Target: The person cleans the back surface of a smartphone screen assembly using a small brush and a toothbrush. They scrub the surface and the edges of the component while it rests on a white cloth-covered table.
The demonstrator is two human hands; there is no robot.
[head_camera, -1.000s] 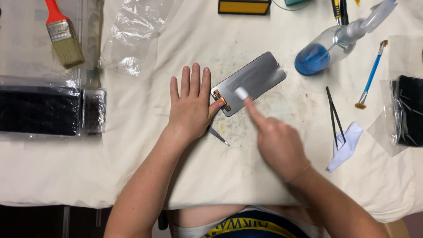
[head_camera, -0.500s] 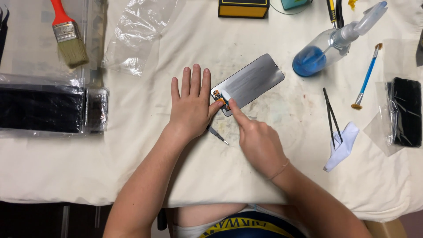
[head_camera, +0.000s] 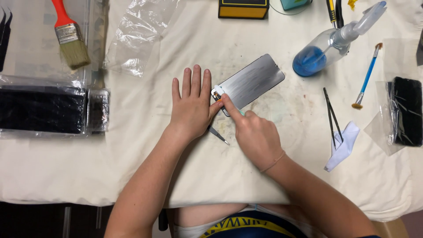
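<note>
A stained cream cloth (head_camera: pixel 132 145) covers the table, its front edge close to the person's body. At the centre a grey phone panel (head_camera: pixel 253 83) lies tilted. The left hand (head_camera: pixel 191 105) rests flat, fingers spread, thumb touching the panel's lower-left corner. The right hand (head_camera: pixel 255 134) pinches a small tool against that same corner. Tweezers (head_camera: pixel 331 115) and a spray bottle (head_camera: pixel 330 44) lie well apart to the right, with bare cloth between

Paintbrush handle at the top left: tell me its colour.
The paintbrush handle is bright red-orange, above a metal ferrule and tan bristles. The head view shows it clearly.
</note>
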